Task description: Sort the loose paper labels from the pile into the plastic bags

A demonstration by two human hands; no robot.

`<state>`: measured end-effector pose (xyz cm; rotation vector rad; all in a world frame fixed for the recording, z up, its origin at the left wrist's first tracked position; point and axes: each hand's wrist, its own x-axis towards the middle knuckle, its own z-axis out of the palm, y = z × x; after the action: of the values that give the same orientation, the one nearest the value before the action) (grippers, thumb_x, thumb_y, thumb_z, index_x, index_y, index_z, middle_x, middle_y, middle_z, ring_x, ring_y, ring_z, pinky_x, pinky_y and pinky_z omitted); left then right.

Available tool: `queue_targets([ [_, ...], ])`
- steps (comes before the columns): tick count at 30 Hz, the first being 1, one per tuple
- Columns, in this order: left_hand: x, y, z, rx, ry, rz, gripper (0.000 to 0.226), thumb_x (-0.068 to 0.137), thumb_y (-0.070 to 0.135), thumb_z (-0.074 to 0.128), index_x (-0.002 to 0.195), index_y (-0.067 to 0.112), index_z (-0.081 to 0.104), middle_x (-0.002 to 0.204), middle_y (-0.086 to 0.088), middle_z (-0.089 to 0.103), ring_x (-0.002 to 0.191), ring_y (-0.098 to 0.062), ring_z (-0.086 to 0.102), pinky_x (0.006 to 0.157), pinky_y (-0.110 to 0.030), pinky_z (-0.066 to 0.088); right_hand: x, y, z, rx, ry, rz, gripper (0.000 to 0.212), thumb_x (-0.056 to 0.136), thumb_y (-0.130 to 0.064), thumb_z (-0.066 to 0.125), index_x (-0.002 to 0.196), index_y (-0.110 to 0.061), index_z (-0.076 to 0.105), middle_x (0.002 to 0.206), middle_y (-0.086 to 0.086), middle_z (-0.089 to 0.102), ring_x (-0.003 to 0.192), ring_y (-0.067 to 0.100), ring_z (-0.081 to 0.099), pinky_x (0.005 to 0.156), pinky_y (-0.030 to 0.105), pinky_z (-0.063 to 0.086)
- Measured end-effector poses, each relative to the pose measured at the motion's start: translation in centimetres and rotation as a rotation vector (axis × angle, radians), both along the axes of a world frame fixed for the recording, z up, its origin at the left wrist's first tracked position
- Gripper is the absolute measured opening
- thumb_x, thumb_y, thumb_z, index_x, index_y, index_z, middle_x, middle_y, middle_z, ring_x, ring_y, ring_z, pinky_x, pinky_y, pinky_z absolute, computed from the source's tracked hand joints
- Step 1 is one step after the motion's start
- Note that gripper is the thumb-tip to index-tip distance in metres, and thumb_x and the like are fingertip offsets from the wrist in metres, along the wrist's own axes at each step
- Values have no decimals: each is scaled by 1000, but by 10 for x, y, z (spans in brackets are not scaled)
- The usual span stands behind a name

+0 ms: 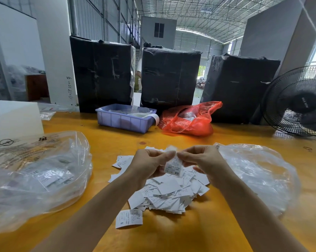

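left hand [150,163] and right hand [204,160] pinching label [173,167], pile [168,193] below

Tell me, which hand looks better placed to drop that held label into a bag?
Hard to call: left hand and right hand both pinch the label, and a clear bag lies on each side.

Two bare, sleeveless forearms

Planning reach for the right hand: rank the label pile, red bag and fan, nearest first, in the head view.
From the right hand:
1. Label pile, just below the hand.
2. Red bag, behind, past mid-table.
3. Fan, at the far right edge.
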<state>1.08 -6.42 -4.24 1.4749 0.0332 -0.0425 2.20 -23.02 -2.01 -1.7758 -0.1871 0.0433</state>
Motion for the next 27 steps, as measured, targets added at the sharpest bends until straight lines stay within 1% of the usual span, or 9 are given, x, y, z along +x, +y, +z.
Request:
queue_targets([
  [3,0,6,3,129,-47,-21,14,72,14,78,76,2,72,61,-4,68,49,-7,59,48,-16,47,-1,2,0,-13,-58,21,6,77,-11,73,73,-7,70,56,1,69,48,4,61,43,9,42],
  [8,5,61,29,752,-140,194,15,77,18,77,73,4,73,63,-5,67,53,-9,53,51,-25,44,2,-5,2,-279,-175,-28,3,84,-12,69,85,-10,71,70,2,73,68,15,67,68,27,56],
  [11,1,129,49,1030,-81,455,13,78,23,75,77,11,73,69,-3,67,62,-12,58,56,-28,46,2,-12,9,-293,-230,-67,3,84,-12,69,81,-13,70,69,1,73,72,19,68,70,30,56],
  [15,-15,206,43,1179,215,599,12,80,11,71,87,2,72,78,-12,68,75,-24,64,68,-31,50,5,-22,18,-325,-278,-67,3,82,-13,69,79,-13,70,65,-4,72,59,8,67,55,18,47],
  [17,-22,223,30,1267,396,541,13,78,5,67,88,-2,69,82,-13,68,83,-27,66,74,-32,53,11,-30,19,-357,-265,-68,3,81,-15,70,78,-13,71,64,-3,72,58,8,67,56,21,47],
  [19,-27,226,22,1362,493,508,13,79,3,65,91,1,67,74,-8,65,70,-19,63,66,-27,50,20,-43,17,-429,-249,-122,5,79,-16,72,75,-13,71,62,-2,71,54,14,67,55,28,49],
  [23,-21,215,29,1382,459,661,27,84,13,67,109,5,61,98,-9,64,90,-25,59,69,-30,38,57,-87,-1,-820,-209,-347,23,76,-7,74,55,-13,68,46,3,64,53,31,64,50,42,52],
  [25,-18,202,40,1369,306,716,26,86,21,67,104,4,61,91,-9,58,86,-25,54,68,-32,39,74,-112,-12,-1056,-119,-392,26,71,1,73,48,-6,64,49,13,61,60,35,63,62,47,54],
  [27,-12,181,50,1333,125,678,30,86,30,67,103,5,63,92,-8,62,85,-22,57,67,-32,43,71,-121,-21,-1205,-30,-464,22,69,-10,78,57,-8,60,63,9,60,70,31,62,71,41,55],
])
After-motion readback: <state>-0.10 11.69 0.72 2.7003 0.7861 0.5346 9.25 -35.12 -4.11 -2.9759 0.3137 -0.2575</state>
